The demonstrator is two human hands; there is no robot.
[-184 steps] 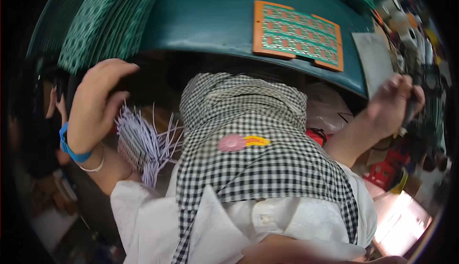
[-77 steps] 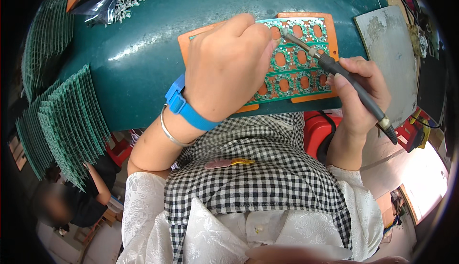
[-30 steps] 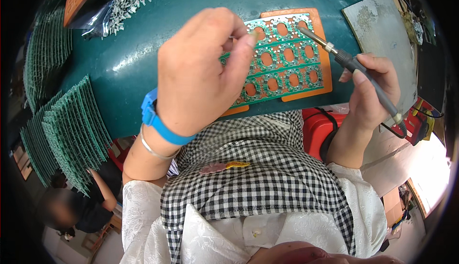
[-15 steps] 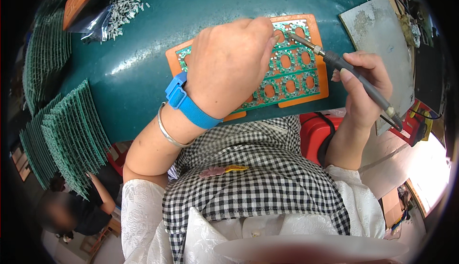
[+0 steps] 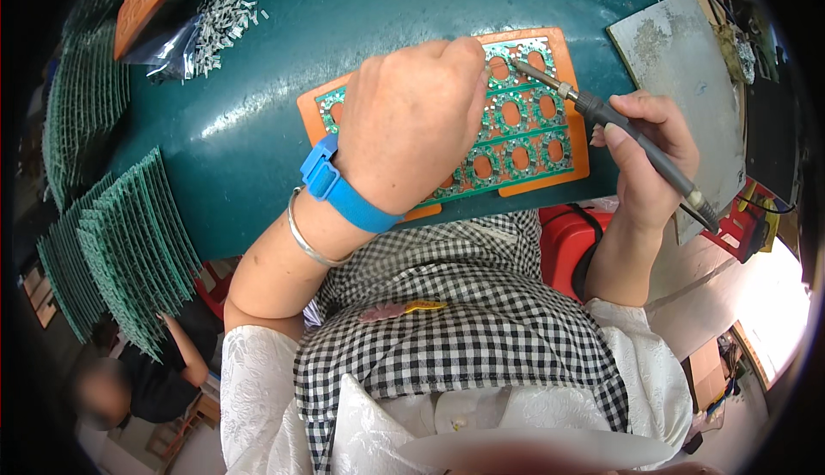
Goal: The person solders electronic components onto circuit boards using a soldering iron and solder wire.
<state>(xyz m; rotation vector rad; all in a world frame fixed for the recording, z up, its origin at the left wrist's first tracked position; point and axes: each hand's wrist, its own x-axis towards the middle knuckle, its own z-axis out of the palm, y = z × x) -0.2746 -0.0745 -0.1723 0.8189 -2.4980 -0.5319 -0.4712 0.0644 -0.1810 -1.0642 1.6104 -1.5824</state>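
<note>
The single view comes from the left of two fisheye cameras worn side by side on the person's head, facing steeply down over the checked apron (image 5: 447, 337) toward the green tabletop (image 5: 249, 165). It sits close: the left hand (image 5: 417, 118) looms large near the middle, partly blocking sight of the circuit-board panel (image 5: 524, 134), while the right hand (image 5: 649, 157) appears smaller. The wide lens bows the table's front edge, darkens the corners and takes in a smaller, farther co-worker (image 5: 163, 385) at lower left.
</note>
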